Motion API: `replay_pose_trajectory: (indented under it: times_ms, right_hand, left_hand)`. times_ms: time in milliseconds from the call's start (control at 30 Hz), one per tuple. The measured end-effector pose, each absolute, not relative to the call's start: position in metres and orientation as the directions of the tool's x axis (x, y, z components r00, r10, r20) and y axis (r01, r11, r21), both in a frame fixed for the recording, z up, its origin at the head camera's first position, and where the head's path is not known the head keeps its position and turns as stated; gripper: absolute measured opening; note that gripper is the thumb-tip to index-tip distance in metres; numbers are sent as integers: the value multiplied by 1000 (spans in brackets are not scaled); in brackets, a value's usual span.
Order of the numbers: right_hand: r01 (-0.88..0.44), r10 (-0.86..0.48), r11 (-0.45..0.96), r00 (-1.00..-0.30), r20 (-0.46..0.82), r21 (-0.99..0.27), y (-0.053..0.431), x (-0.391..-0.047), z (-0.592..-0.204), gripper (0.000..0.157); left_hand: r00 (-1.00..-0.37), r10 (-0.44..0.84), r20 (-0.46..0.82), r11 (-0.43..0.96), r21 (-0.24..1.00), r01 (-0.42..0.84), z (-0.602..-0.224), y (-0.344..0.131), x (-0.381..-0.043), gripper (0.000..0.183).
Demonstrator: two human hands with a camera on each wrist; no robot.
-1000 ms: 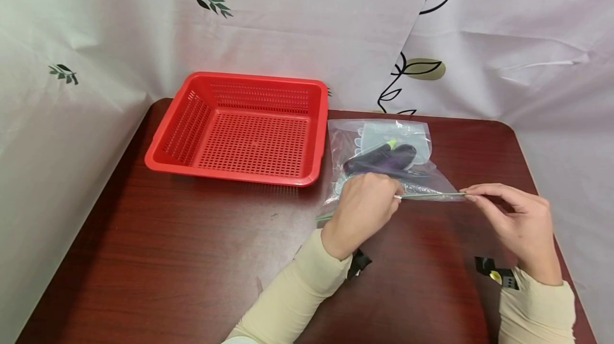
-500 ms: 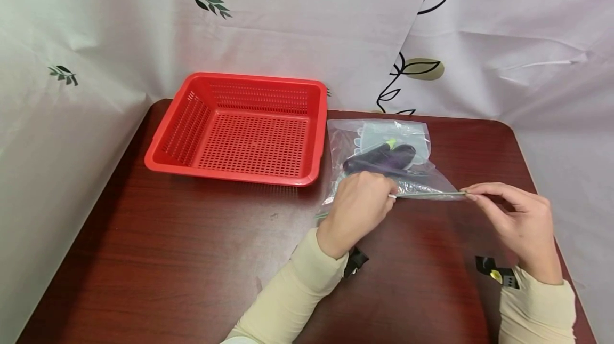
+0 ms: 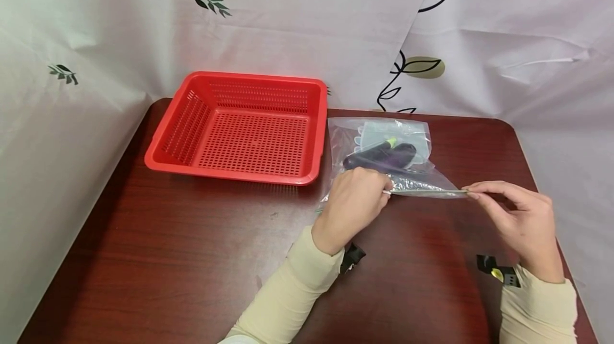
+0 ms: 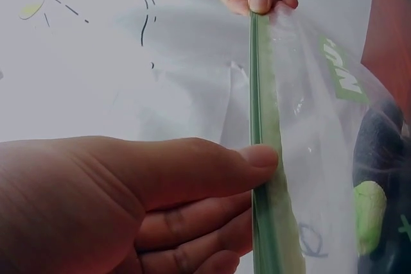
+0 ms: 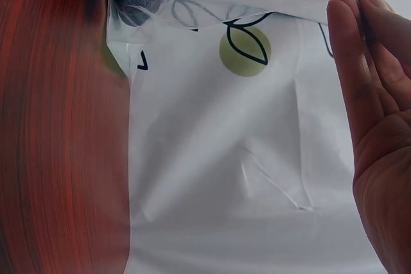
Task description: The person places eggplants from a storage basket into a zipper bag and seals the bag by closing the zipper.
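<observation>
A clear zip-top bag (image 3: 339, 133) lies on the table's right half. Through its film I see dark purple eggplants (image 3: 371, 156) with a light green stem end, and flat pale blue pieces with white loops (image 3: 417, 133) that look like face masks. My left hand (image 3: 354, 202) pinches the bag's green zip strip (image 4: 257, 88) between thumb and fingers, partway along. At the strip's right end, thumb and fingertips of my right hand (image 3: 520, 218) pinch the corner, so the strip is stretched straight between both hands. The left hand covers part of the bag's front edge.
A red perforated plastic basket (image 3: 254, 176) stands left of the bag, close beside it, with its bare floor showing. The dark red wooden table (image 3: 168, 258) meets leaf-printed white sheeting (image 3: 288, 29) at the back and sides.
My left hand has slid a little to the left along the zip strip, still pinching it. The right hand keeps its hold on the corner, nearly unmoved. The basket has not moved.
</observation>
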State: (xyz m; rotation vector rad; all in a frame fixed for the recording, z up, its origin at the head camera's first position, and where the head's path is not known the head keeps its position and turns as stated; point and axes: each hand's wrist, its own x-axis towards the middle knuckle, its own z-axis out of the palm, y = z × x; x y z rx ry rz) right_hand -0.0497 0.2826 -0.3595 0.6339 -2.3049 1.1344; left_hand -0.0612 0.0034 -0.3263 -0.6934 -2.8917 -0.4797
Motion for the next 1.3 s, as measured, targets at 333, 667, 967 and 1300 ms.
replay_pose_trajectory:
  times_ms: [333, 667, 967, 1300]
  right_hand:
    - [-611, -183, 512, -764, 618, -604, 282, -51, -359, 13]
    - [-612, -183, 502, -765, 617, -610, 282, -51, -359, 14]
    - [-607, -180, 522, -765, 618, -600, 283, -51, -360, 15]
    - [-621, -177, 499, -756, 630, -605, 281, -50, -358, 11]
  left_hand:
    - [-900, 397, 179, 847, 306, 434, -324, -1, -62, 28]
    - [-906, 395, 151, 855, 300, 422, -322, -5, -64, 20]
    - [-906, 393, 156, 853, 307, 423, -322, -10, -64, 29]
    - [-915, 374, 154, 859, 315, 404, -321, -14, -65, 27]
